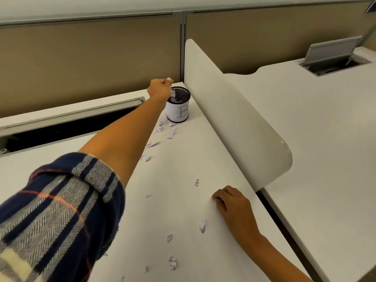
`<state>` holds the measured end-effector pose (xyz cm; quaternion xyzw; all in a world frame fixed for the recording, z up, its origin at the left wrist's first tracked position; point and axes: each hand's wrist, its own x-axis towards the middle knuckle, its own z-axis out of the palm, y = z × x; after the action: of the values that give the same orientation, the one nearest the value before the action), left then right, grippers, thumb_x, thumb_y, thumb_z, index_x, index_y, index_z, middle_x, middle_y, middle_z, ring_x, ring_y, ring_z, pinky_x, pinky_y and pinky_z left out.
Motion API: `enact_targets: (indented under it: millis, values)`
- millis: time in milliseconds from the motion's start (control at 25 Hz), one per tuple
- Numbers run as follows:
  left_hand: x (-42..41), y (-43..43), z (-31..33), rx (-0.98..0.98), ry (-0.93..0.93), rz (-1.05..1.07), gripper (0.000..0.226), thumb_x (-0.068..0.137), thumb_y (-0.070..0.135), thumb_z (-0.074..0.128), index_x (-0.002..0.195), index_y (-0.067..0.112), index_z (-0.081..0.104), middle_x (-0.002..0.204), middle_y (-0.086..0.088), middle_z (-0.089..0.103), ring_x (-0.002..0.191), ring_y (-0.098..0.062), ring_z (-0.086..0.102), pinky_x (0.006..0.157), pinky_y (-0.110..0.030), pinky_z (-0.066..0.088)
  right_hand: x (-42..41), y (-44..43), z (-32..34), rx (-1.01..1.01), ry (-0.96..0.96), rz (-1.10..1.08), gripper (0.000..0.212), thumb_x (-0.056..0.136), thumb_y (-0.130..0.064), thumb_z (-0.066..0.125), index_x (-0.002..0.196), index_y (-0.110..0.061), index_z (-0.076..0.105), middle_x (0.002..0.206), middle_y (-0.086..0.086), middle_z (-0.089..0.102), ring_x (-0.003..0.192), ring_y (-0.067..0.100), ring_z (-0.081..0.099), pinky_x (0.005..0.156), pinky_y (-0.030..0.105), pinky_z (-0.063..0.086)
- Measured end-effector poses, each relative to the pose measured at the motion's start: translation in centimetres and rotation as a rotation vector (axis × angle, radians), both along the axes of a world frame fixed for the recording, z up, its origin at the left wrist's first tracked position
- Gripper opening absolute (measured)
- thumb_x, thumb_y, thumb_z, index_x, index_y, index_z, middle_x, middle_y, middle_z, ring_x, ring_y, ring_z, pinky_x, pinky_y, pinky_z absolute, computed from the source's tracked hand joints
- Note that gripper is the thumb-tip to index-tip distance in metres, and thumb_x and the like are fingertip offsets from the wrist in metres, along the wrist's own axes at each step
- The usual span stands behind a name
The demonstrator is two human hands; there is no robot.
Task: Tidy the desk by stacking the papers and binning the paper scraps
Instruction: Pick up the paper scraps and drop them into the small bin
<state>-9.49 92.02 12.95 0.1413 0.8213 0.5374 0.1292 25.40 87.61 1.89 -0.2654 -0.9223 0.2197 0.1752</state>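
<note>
My left hand hangs over the rim of the black mesh cup, which wears a white wrap with a hand-drawn "B". Its fingers are bunched tight, and I cannot tell whether they pinch anything. White scraps already lie inside the cup. More paper scraps lie on the desk right at the cup's foot and trail from there towards me. Well nearer me than the cup, one scrap shows printed letters reading "ions a". Another printed scrap is too small to read. My right hand rests on the desk far on the near side of the cup, fingers curled under, nothing visible in them. A white divider rises just right of the cup.
</note>
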Motion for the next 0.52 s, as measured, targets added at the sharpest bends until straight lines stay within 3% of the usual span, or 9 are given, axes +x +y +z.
enact_targets:
  millis: [80, 200, 320, 400, 520]
  values:
    - [0.3, -0.3, -0.2, 0.016, 0.042, -0.037, 0.034, 0.099, 0.029, 0.041, 0.116, 0.014, 0.067, 0.121, -0.004, 0.065, 0.112, -0.019, 0.057, 0.097, -0.025, 0.042, 0.0, 0.0, -0.1, -0.003, -0.004, 0.0, 0.011, 0.077, -0.001, 0.073, 0.082, -0.01, 0.071, 0.078, 0.001, 0.068, 0.069, 0.016, 0.064, 0.061, 0.025, 0.056]
    - [1.9, -2.7, -0.5, -0.013, 0.329, -0.122, 0.036, 0.101, 0.025, 0.037, 0.117, 0.01, 0.065, 0.117, -0.006, 0.067, 0.109, -0.017, 0.06, 0.088, -0.013, 0.035, 0.0, -0.1, -0.1, -0.016, -0.016, -0.015, 0.01, 0.08, 0.0, 0.071, 0.083, -0.009, 0.071, 0.078, 0.002, 0.067, 0.07, 0.017, 0.063, 0.062, 0.028, 0.056]
    - [4.1, -7.1, -2.5, -0.078, 0.523, -0.186, 0.036, 0.102, 0.024, 0.036, 0.118, 0.009, 0.064, 0.114, -0.007, 0.068, 0.102, -0.02, 0.062, 0.084, -0.015, 0.036, -0.2, -0.2, 0.1, -0.089, 0.015, -0.08, 0.01, 0.082, 0.0, 0.068, 0.085, -0.01, 0.072, 0.08, 0.003, 0.069, 0.071, 0.015, 0.062, 0.067, 0.022, 0.051]
    - [5.2, -10.8, -4.6, -0.175, 0.504, -0.2, 0.036, 0.101, 0.027, 0.037, 0.123, 0.011, 0.06, 0.123, -0.009, 0.064, 0.11, -0.022, 0.059, 0.098, -0.024, 0.041, -0.7, -0.3, 0.2, -0.166, 0.032, -0.155, 0.012, 0.083, -0.001, 0.067, 0.088, -0.009, 0.074, 0.082, 0.003, 0.071, 0.071, 0.01, 0.059, 0.07, 0.013, 0.044]
    - [7.1, -17.5, -7.7, -0.375, 0.352, -0.172, 0.042, 0.098, 0.034, 0.038, 0.134, 0.016, 0.051, 0.141, -0.007, 0.049, 0.131, -0.026, 0.044, 0.114, -0.04, 0.027, -2.0, -0.1, 1.1, -0.268, 0.042, -0.21, 0.012, 0.084, -0.004, 0.067, 0.088, -0.012, 0.075, 0.083, 0.0, 0.073, 0.072, 0.006, 0.061, 0.07, 0.006, 0.043]
